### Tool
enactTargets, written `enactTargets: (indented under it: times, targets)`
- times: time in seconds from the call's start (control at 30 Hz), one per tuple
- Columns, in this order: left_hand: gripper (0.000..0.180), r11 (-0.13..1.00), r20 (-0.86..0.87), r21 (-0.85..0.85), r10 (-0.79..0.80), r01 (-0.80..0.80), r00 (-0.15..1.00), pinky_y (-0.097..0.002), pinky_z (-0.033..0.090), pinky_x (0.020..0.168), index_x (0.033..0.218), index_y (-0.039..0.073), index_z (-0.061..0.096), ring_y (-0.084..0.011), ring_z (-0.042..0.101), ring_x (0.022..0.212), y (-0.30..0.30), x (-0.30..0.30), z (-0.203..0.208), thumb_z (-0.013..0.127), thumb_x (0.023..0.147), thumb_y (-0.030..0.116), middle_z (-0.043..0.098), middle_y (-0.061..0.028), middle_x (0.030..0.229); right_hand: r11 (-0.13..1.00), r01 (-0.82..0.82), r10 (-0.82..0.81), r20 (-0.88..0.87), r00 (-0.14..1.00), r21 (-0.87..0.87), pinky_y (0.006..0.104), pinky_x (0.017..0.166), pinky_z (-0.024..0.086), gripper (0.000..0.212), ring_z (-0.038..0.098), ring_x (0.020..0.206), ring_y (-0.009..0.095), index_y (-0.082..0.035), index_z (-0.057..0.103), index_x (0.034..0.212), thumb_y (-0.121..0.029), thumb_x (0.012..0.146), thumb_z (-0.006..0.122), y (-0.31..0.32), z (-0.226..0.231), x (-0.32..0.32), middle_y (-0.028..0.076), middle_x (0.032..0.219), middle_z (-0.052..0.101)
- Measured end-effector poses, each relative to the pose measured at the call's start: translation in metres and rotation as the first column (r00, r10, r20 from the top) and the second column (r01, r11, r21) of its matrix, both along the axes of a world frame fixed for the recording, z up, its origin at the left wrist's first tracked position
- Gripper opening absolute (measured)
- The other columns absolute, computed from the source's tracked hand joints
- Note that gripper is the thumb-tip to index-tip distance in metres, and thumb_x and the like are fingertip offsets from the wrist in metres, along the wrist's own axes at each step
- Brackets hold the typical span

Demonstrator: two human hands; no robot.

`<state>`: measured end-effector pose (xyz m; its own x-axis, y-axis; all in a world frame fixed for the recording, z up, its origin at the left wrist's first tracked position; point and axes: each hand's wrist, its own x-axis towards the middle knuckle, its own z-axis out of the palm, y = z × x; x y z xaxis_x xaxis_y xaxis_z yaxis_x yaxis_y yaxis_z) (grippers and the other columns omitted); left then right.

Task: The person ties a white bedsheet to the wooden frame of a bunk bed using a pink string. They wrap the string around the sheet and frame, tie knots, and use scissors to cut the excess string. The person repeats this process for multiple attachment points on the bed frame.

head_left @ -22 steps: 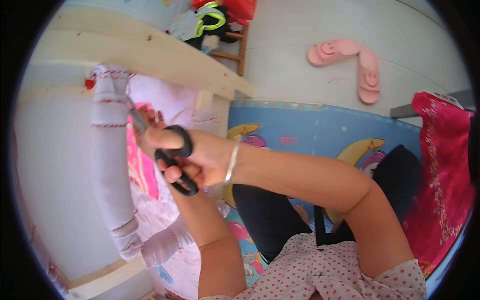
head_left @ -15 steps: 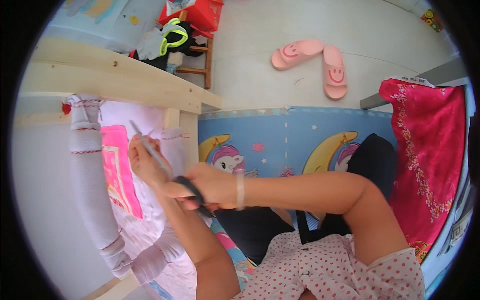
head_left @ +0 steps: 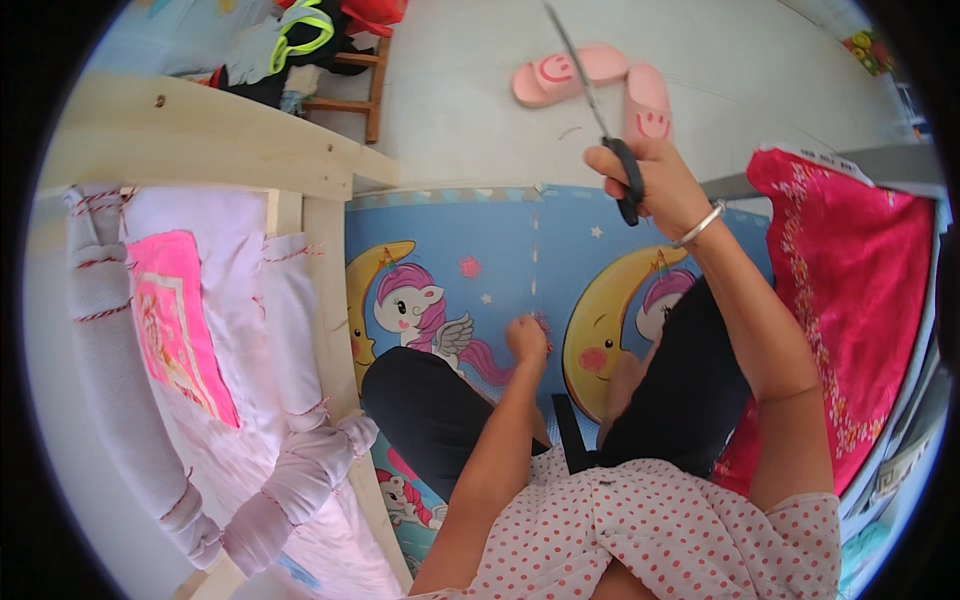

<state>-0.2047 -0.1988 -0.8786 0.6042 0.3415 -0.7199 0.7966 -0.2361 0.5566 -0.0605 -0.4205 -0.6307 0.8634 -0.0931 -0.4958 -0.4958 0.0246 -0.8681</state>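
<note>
My right hand [head_left: 660, 188] grips black-handled scissors [head_left: 622, 165], raised in front of the pink slippers with the blades pointing up and away. A silvery bracelet circles that wrist. Closed low over the blue mat [head_left: 500, 225], in front of my knees, is my left hand [head_left: 527, 340]; whatever its fingers hold, if anything, cannot be made out against the pinkish print beside it. On my left, white cloth is wrapped round the rails of a wooden frame, forming a padded roll [head_left: 105, 350] tied with red-and-white twine [head_left: 100, 312]. A second wrapped post [head_left: 292, 340] has similar ties.
Inside the frame lies pale pink bedding with a bright pink cloth [head_left: 180, 320]. A wooden beam [head_left: 230, 135] crosses at the left. Pink slippers [head_left: 575, 72] rest on the tiled floor. Dark pink floral fabric [head_left: 850, 290] hangs at right. A small wooden stool [head_left: 375, 95] carries clothes.
My right hand has swung right and away from the frame with the scissors. My left hand has left the frame and come to the mat before my knees. The view has shifted right.
</note>
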Motion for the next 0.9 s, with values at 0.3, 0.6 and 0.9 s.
enactTargets:
  times: [0.3,0.6,0.9]
  targets:
    - [0.022,0.853,0.075,-0.499,0.218,-0.153,0.973,-0.0283,0.032,0.044,0.095,0.001,0.055,-0.0098,0.036,0.049,-0.021,0.061,0.043,0.042,0.090,0.018,0.041,-0.0002,0.064,0.779,-0.250,0.361,0.086,0.928,-0.575,0.0352,0.051,0.042,0.025,0.056,0.051,0.020,-0.001,0.064,0.071,-0.024,0.069,0.074,-0.031,-0.098,0.025,0.015,0.058,0.059]
    - [0.032,0.586,0.130,-0.809,0.112,0.040,0.985,-0.0219,0.042,0.061,0.094,0.006,0.060,-0.0077,0.054,0.070,-0.048,0.125,0.106,0.051,0.091,0.036,0.058,0.0012,0.080,0.461,-0.612,0.731,-0.116,0.673,-0.643,0.0427,0.063,0.048,0.021,0.061,0.070,0.037,-0.001,0.064,0.078,-0.017,0.065,0.065,0.043,-0.097,-0.010,0.020,0.074,0.062]
    - [0.019,0.599,0.195,-0.800,0.199,0.038,0.960,-0.0237,0.042,0.067,0.082,0.001,0.061,-0.0121,0.052,0.076,-0.012,0.124,0.128,0.048,0.082,0.015,0.057,-0.0052,0.079,0.948,-0.022,0.066,-0.127,0.990,0.317,0.0313,0.054,0.045,0.018,0.052,0.057,0.019,-0.003,0.060,0.087,-0.019,0.081,0.056,0.009,-0.104,0.027,0.007,0.077,0.061]
